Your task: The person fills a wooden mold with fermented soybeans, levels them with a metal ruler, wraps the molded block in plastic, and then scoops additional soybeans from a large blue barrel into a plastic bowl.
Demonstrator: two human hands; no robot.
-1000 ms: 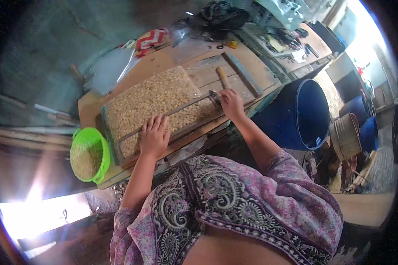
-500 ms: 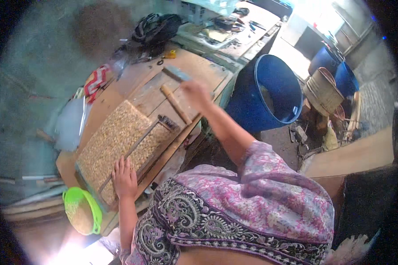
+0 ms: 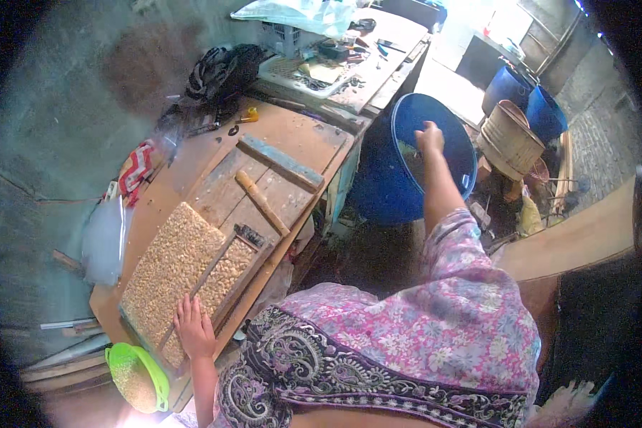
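Here we work across a wooden bench (image 3: 292, 135), and at its 7 o'clock corner a green bowl (image 3: 139, 376) of grain sits just off the edge. Next to it, toward 1 o'clock, lies the slab of pressed nuts (image 3: 167, 274), a pale, pebbly rectangle filling the lower left of the bench, with a thin metal bar (image 3: 214, 267) laid lengthwise on it. Our left hand (image 3: 195, 329) rests flat on the slab's near end at 6 o'clock, fingers spread and open, pinning the slab without closing on anything. A wooden stick (image 3: 262, 203) lies loose on the planks at 1 o'clock from the slab, well apart from either hand, and a grey-blue wooden strip (image 3: 282, 161) lies just beyond it.

Farther right, our right hand (image 3: 429, 137) is stretched out over the mouth of the big blue barrel (image 3: 381, 192) standing beside the bench at 3 o'clock. The fingers look curled, but the hand is small and turned away, so we cannot tell whether it grips something or is empty.

We judge this as a pause in working the slab: one hand steadies it while the other is at the barrel. The next move calls for bringing the right hand back over the bench toward the bar and stick, keeping the left palm pressing evenly so the slab does not slide or crack.
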